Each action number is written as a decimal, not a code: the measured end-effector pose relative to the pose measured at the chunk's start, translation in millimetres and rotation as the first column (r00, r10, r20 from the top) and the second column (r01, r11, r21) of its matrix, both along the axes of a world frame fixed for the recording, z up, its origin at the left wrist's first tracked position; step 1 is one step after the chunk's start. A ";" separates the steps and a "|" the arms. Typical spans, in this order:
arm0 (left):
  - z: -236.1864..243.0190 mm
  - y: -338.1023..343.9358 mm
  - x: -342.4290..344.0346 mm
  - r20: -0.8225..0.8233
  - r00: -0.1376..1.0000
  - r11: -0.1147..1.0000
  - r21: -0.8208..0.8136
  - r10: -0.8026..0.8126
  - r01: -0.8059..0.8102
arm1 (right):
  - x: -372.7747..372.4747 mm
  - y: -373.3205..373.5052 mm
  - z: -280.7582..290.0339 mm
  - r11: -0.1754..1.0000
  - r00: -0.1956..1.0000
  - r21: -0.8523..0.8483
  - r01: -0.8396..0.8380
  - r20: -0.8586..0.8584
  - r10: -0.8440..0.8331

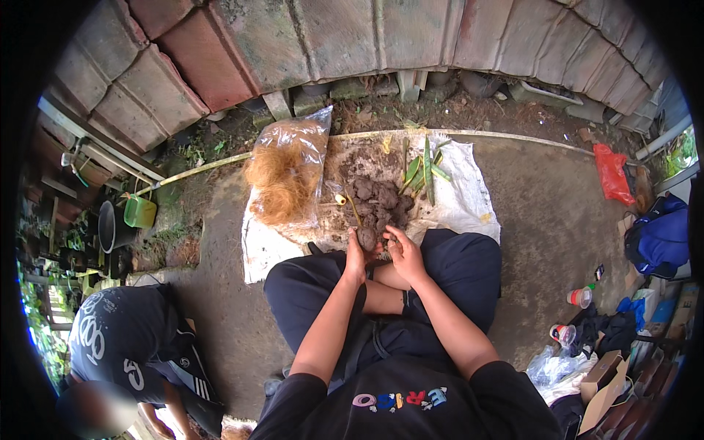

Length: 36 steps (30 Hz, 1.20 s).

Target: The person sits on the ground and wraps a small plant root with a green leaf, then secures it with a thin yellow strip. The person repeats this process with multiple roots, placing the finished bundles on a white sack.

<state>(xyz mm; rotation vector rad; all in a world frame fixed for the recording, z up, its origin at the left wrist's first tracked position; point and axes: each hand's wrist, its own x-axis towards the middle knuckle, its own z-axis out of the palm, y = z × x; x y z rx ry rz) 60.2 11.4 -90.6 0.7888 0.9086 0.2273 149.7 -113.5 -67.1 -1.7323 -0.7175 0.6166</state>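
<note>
Against the left palm, at the near edge of the dark soil heap (pixel 383 199), I see a rounded ball of soil (pixel 367 239). The left hand (pixel 356 258) cups it from the left and below, fingers curled around it, so it sits deep in the grip rather than at the fingertips. A thin stem (pixel 355 210) stands just above the ball; whether it is rooted there, I can't make out. The right hand (pixel 407 258) is just beside, fingers bent toward the ball and heap; whether it pinches any soil is unclear to me. As I judge it, shaping goes best with light, even pressure, the left turning the ball while the right presses loose crumbs in. Beyond the heap I have green leaves (pixel 429 172) to the right and tan fibre (pixel 277 180) with a clear plastic bag (pixel 315 133) to the left, all on a white sack (pixel 460 170).
</note>
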 end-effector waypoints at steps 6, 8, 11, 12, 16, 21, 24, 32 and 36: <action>6.4 -6.4 -2.7 0.014 1.000 0.998 0.054 -0.013 0.012 | -1.1 -6.4 -5.2 0.991 0.996 0.134 0.021 -0.092 -0.009; 7.2 -5.6 -5.9 0.022 1.000 0.999 0.049 -0.007 0.006 | -0.2 -5.1 -6.7 0.988 0.984 0.150 0.019 -0.178 0.008; 12.4 -6.7 -9.5 0.039 0.999 0.998 0.068 -0.008 0.005 | 1.0 -4.2 10.4 0.994 0.973 0.107 0.004 -0.231 0.020; 14.3 -7.6 -9.7 0.043 0.999 0.997 0.077 -0.006 0.002 | 1.9 -5.0 17.0 0.997 0.972 0.083 0.000 -0.236 0.020; 21.3 -11.3 -10.3 0.095 0.996 0.990 0.139 -0.003 -0.010 | 4.3 3.0 35.9 0.991 0.991 0.130 -0.004 -0.131 0.022; 22.7 -12.5 -14.0 0.163 0.987 0.984 0.176 -0.016 -0.013 | -6.1 21.6 65.6 0.969 0.980 0.242 -0.057 -0.173 0.101; 35.6 -15.1 -14.5 0.155 0.988 0.984 0.181 -0.020 -0.008 | -7.1 24.4 62.0 0.985 0.945 0.153 -0.080 -0.303 0.124; 32.0 -14.0 -15.4 0.256 0.966 0.989 0.126 0.040 -0.075 | -21.2 30.2 69.9 0.999 0.922 -0.003 -0.041 0.385 0.039; 16.2 -11.8 -16.3 0.326 0.943 0.996 0.032 0.065 -0.080 | -32.0 30.4 65.6 0.999 0.893 0.039 -0.011 0.449 -0.008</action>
